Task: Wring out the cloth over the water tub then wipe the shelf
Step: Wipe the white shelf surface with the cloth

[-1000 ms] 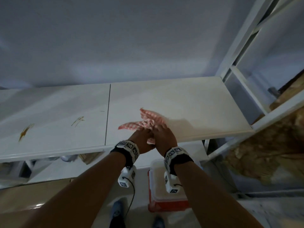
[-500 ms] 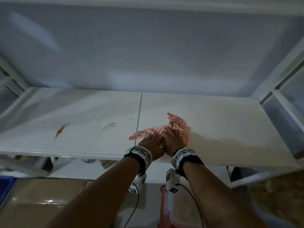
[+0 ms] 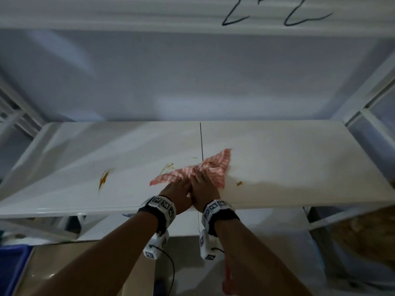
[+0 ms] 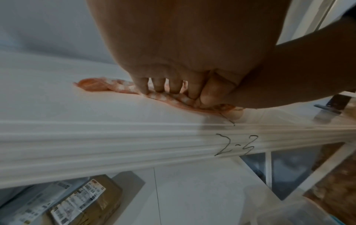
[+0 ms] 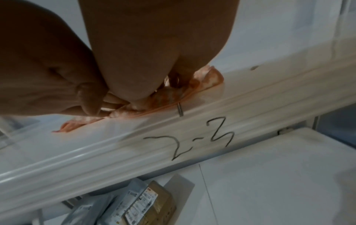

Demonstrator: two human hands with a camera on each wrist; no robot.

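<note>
A red-and-white checked cloth [image 3: 215,169] lies spread on the white shelf [image 3: 288,157], across the seam between its two boards. My left hand [image 3: 178,189] and right hand [image 3: 205,184] lie side by side on the cloth's near part and press it down. In the left wrist view the left fingers [image 4: 159,86] stand on the cloth [image 4: 100,85]. The right wrist view shows the right hand [image 5: 177,82] on the bunched cloth [image 5: 208,77]. Brown stains [image 3: 104,178] [image 3: 166,167] mark the shelf left of the cloth, and a small one [image 3: 239,183] lies to its right. A red sliver of the tub [image 3: 227,280] shows below.
A shelf beam with handwritten marks [image 3: 275,16] crosses overhead. White uprights [image 3: 363,103] frame the right end. On the lower shelf lie labelled parcels [image 4: 77,197]. A blue crate [image 3: 10,268] sits at the bottom left.
Both hands have brought the cloth from above the shelf's front edge down onto the shelf and slid it left across the seam. The head view has tilted upward.
</note>
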